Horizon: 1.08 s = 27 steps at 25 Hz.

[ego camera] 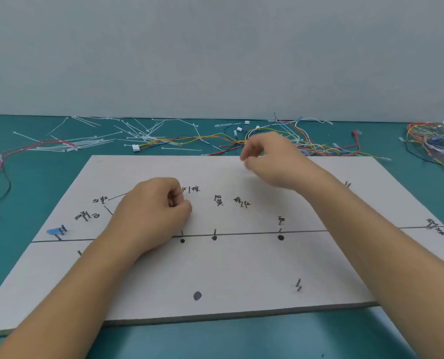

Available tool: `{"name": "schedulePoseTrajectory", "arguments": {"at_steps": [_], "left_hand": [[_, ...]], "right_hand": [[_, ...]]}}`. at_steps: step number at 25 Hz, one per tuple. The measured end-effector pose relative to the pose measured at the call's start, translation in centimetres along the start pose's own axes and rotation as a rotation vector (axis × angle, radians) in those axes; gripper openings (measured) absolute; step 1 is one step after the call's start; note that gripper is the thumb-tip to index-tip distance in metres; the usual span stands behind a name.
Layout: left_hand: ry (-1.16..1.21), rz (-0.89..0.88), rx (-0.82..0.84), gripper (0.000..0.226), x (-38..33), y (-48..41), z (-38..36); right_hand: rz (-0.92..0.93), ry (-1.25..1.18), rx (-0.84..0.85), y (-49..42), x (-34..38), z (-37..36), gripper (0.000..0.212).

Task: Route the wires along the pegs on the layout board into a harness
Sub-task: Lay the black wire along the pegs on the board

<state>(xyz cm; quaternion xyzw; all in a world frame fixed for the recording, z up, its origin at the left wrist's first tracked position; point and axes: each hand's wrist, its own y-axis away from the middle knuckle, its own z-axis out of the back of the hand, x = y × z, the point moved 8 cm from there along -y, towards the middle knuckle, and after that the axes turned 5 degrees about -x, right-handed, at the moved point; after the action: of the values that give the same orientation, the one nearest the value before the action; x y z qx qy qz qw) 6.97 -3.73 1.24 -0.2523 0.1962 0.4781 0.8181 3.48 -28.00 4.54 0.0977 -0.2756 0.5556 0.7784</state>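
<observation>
Teal matting (215, 340) covers the bench, and the white layout board (241, 268) lies flat on it, reaching almost to the near edge. Short metal pegs (298, 282) stand up from the board, several of them along a black line (246, 233) drawn across it, with handwritten labels (218, 200) further back. No wire runs between any pegs. Only a blue terminal (53, 231) sits by the pegs at the left end, so I judge the routing has barely begun.

The left hand (151, 211) rests on the middle-left of the board, its fingers curled tight into a fist. I see nothing held in it.

Further back, the right hand (270, 161) is raised over the board's far edge. Its fingers are bunched towards the thumb, right by the loose wires (190, 139) that lie on the matting just behind the board. It is blurred, and I cannot tell whether it has a wire pinched or is only closing on one.

This looks like the picking step. Next, one wire must be freed from that tangle, brought onto the board and laid against its labelled peg.

White cable ties (138, 132) are scattered behind on the left, and another coloured bundle (433, 141) lies far right, below a plain pale wall (215, 53).
</observation>
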Motion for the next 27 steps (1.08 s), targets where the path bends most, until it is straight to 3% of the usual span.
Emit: {"name": "schedulePoseTrajectory", "arguments": {"at_steps": [2,11,21,27], "left_hand": [[0.032,0.023,-0.018,0.017,0.1,0.1,0.2],[0.178,0.087,-0.102,0.016,1.1,-0.2,1.0],[0.148,0.152,-0.139,0.015,1.2,0.2,1.1],[0.214,0.157,-0.112,0.011,0.8,0.2,1.2]], "right_hand": [[-0.094,-0.001,-0.101,-2.3,-1.8,0.4,0.027],[-0.172,0.096,-0.086,-7.1,-4.3,-1.1,0.024],[-0.166,0.251,-0.052,-9.3,-5.2,-1.9,0.011],[-0.064,0.275,-0.137,-7.8,-3.2,-1.3,0.018]]}}
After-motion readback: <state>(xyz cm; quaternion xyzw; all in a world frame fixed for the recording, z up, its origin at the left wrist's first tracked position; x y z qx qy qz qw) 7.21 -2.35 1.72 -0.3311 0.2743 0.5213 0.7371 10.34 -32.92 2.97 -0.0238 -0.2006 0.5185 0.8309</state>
